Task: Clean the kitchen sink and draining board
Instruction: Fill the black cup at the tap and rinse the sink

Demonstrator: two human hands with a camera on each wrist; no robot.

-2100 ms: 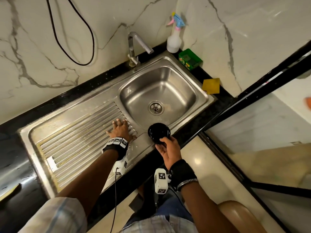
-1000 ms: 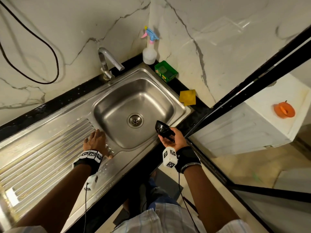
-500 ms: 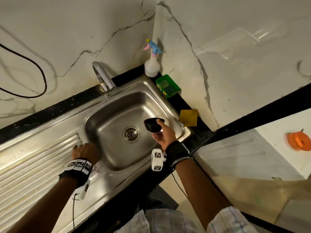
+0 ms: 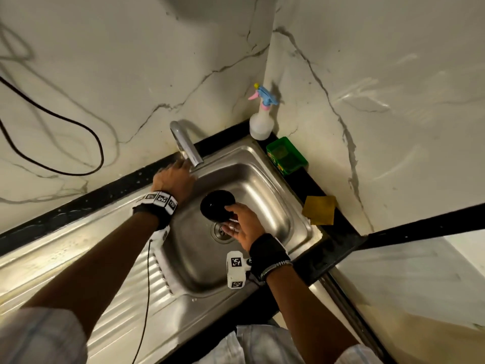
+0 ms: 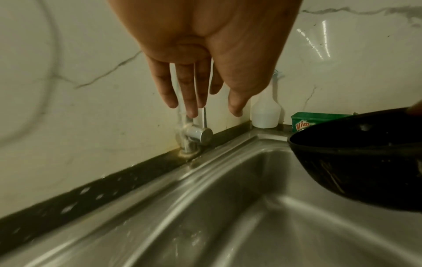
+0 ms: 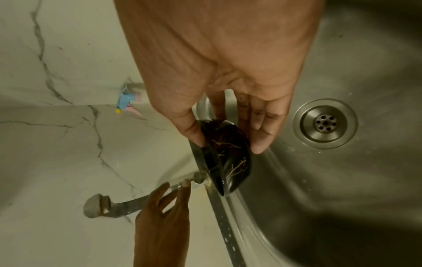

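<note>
The steel sink has a drain and a ribbed draining board on its left. My right hand holds a small black bowl over the basin, below the tap spout. In the right wrist view the thumb and fingers pinch the bowl by its rim. My left hand reaches to the tap's base with straight fingers. In the left wrist view its fingertips are at the tap lever. No water is seen running.
A white spray bottle stands in the back corner. Beside it a green soap box and a yellow cloth lie on the black counter strip right of the sink. A black cable hangs on the marble wall.
My left hand has left the sink's edge by the draining board and gone up to the tap. My right hand has carried the bowl from the front rim to under the spout.
</note>
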